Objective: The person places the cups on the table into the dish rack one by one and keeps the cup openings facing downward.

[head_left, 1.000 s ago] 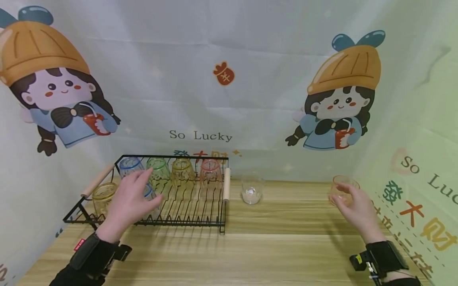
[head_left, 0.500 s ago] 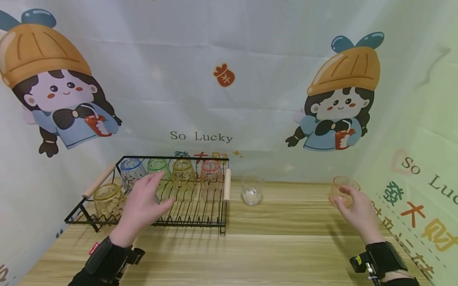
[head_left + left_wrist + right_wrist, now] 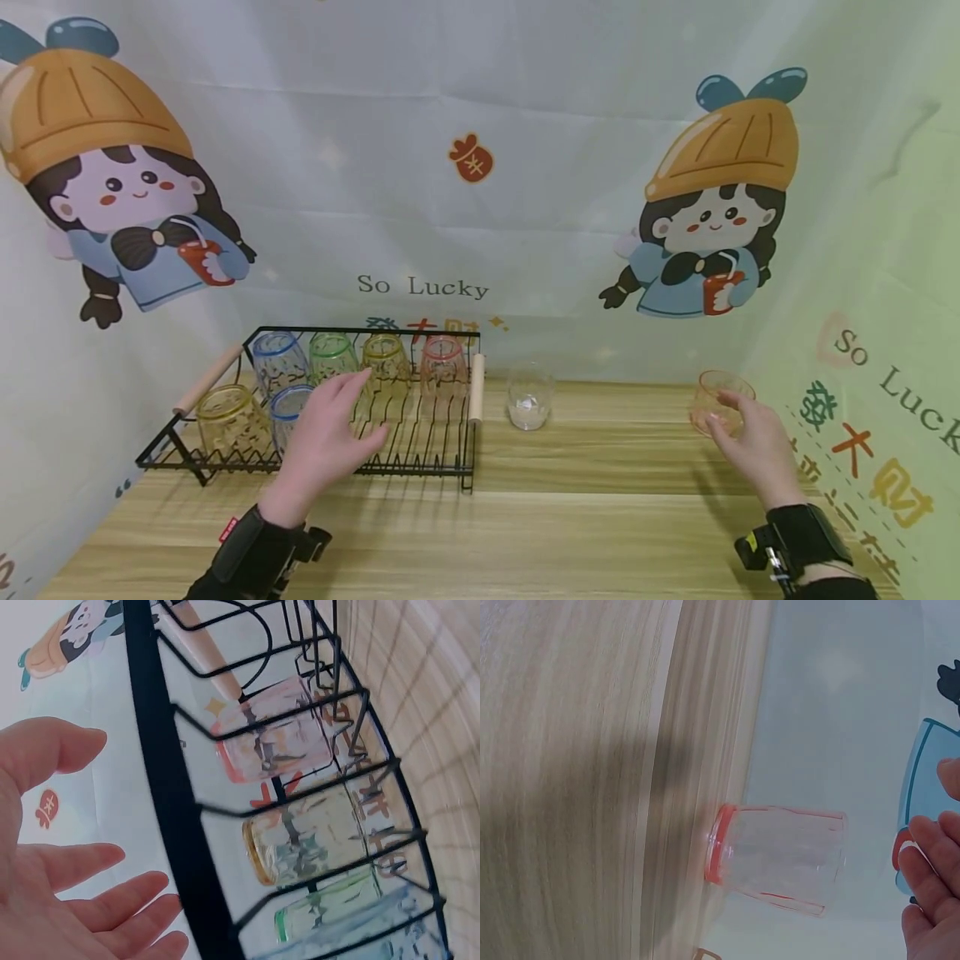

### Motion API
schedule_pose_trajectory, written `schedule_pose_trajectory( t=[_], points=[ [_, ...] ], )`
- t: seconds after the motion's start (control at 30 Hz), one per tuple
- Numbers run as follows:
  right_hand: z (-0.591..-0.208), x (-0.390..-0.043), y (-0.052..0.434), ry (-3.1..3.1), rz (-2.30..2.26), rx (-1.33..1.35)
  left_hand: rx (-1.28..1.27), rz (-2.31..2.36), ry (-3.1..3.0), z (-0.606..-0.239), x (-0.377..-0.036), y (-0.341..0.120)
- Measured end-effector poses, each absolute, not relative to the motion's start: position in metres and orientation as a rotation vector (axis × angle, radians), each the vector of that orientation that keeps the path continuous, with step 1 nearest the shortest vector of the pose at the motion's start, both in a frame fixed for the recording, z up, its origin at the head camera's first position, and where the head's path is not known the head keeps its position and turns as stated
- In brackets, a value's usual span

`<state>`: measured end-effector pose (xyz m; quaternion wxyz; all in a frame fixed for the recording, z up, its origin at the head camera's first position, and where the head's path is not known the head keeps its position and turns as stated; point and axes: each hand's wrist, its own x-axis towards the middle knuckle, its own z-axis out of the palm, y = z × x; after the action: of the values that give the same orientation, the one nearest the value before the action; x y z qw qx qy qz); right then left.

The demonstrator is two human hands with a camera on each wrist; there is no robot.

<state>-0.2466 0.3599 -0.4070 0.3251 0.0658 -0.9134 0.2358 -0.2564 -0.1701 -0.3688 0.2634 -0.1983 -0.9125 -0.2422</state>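
My left hand [image 3: 326,437] hovers over the front of a black wire rack [image 3: 420,471], thumb and fingers spread, holding nothing. Close to it on the left stands a blue-ringed glass [image 3: 288,408], partly covered by the hand. Farther left is a yellow-ringed glass [image 3: 228,421]. Along the rack's back row sit glasses ringed blue [image 3: 279,358], green [image 3: 333,354], yellow [image 3: 386,362] and pink [image 3: 444,367]. My right hand [image 3: 753,446] is beside a red-ringed clear glass [image 3: 780,855] on the table; the right wrist view shows them apart, fingers loosely extended, red ring toward the table.
A colourless glass [image 3: 529,400] stands just right of the rack's wooden handle [image 3: 476,387]. Another wooden handle [image 3: 208,379] is on the rack's left side. The wood-grain table [image 3: 585,533] meets a printed cloth backdrop [image 3: 555,208] behind and at both sides.
My left hand has shifted right across the rack's front, uncovering more of the front blue-ringed glass. My right hand has barely moved, and the glasses stand where they were.
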Motion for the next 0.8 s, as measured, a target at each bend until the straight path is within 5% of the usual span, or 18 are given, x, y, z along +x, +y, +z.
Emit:
schedule_pose_trajectory(
  t=[0.8],
  points=[
    [-0.408,-0.263,0.368,-2.443,0.527,0.139,-0.583,-0.696,-2.498,-0.383,-0.255,-0.140]
  ],
)
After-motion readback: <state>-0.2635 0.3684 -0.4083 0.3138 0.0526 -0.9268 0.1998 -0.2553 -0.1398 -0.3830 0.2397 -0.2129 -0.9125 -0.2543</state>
